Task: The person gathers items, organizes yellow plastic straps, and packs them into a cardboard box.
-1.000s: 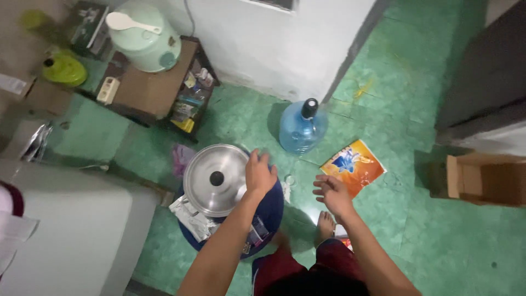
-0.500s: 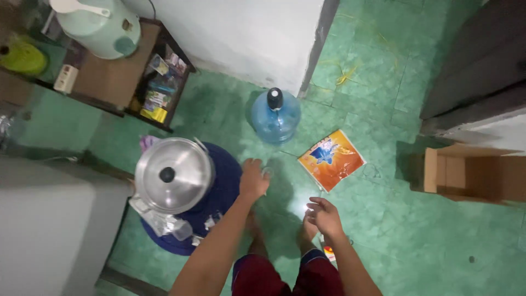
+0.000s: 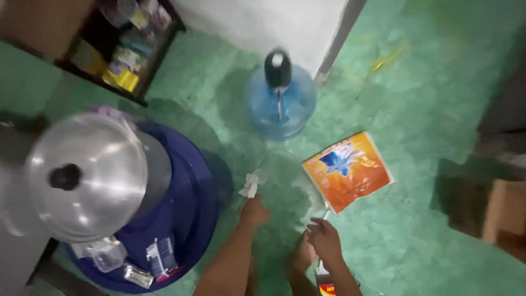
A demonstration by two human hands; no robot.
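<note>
Pot lid: steel, on blue tub, far left
Left hand: grip pinched on white scrap, lifted just above green floor
Right hand: fingers loosely curled, grip empty
Orange packet: flat on floor, right of scrap

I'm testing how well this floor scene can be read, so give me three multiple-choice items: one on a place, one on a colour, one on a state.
1. Where is the steel pot lid?
A. on the blue tub
B. on the orange packet
C. inside the water jug

2. What colour is the floor?
A. red
B. green
C. white

3. What is the left hand doing?
A. resting flat on the lid
B. gripping the jug's neck
C. reaching to a small white scrap

Answers: 1 A, the lid sits over the blue tub. 2 B, the tiles are green. 3 C, its fingers meet the white scrap.
</note>
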